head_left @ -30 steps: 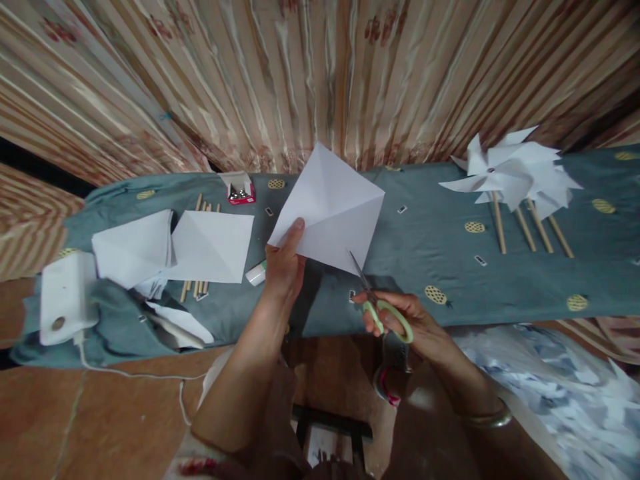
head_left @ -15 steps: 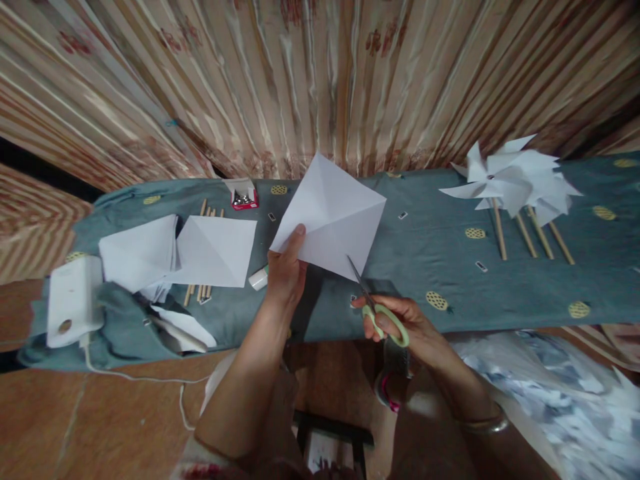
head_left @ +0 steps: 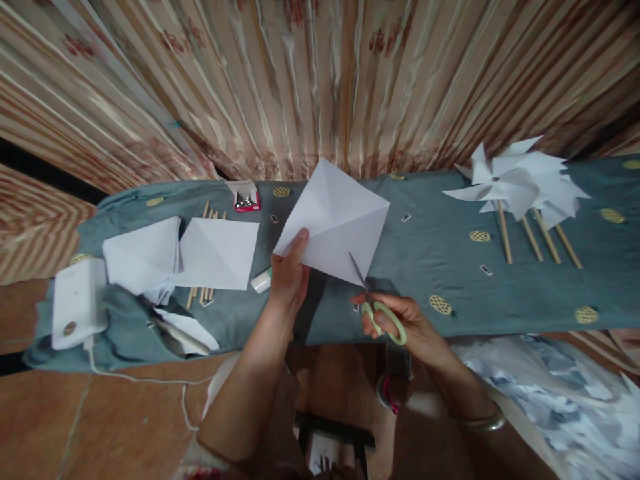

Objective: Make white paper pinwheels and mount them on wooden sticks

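While the left hand pinched a creased white sheet by its lower left edge, thumb on the upper face and the other fingers mostly hidden behind it, the right hand gripped a pair of scissors, its fingers curled closely round the light green handles. The sheet was over the middle of the counter, one corner pointing away from the person. One blade lay across its face near the lower corner; where the other blade was, I could not tell.

Left of the hands, a white tube with a green end lay just beside the left wrist. Beyond it, another sheet rested on some wooden sticks, near a stack of paper and a white device with a cable. An open red box of small metal pieces stood behind the tube. Well to the right, overlapping paper pinwheels lay with their sticks towards the person.
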The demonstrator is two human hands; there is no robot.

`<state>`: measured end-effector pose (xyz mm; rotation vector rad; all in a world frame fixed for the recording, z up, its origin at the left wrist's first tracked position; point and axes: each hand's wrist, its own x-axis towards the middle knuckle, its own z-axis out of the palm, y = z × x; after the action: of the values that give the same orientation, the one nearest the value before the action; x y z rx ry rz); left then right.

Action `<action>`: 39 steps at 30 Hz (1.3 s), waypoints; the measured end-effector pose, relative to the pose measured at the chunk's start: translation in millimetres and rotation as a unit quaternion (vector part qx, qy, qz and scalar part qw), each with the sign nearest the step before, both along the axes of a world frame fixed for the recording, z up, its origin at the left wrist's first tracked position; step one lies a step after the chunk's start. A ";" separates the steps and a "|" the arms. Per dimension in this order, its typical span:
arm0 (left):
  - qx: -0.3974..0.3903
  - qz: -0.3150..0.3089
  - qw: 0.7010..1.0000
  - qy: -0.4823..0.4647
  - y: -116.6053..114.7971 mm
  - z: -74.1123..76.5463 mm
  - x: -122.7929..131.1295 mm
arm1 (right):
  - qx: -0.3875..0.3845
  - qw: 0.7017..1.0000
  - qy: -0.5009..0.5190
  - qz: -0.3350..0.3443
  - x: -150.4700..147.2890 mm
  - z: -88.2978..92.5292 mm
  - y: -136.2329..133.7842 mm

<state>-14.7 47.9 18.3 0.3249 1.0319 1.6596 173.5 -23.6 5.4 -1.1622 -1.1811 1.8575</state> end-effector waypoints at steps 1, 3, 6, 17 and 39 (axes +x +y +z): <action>0.000 0.003 1.000 -0.001 0.4 -0.1 -0.1 | -0.004 1.000 -0.006 -0.002 -0.1 -0.5 0.1; -0.003 0.003 1.000 -0.003 1.2 -0.3 -0.3 | -0.011 1.000 -0.016 -0.002 -0.1 -0.9 0.6; -0.013 0.001 1.000 -0.007 1.8 -0.3 0.1 | -0.018 1.000 -0.009 0.001 -0.1 -0.3 2.1; -0.023 -0.014 0.999 -0.030 0.2 0.3 7.6 | -0.012 1.000 -0.003 0.004 -1.9 0.0 6.3; -0.027 -0.021 0.999 -0.024 -7.6 1.1 8.5 | -0.015 1.000 -0.013 -0.008 -2.6 6.9 2.6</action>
<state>-6.1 40.3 19.4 0.2680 1.0246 1.5924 170.9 -21.0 12.3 -1.2128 -1.1596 1.8597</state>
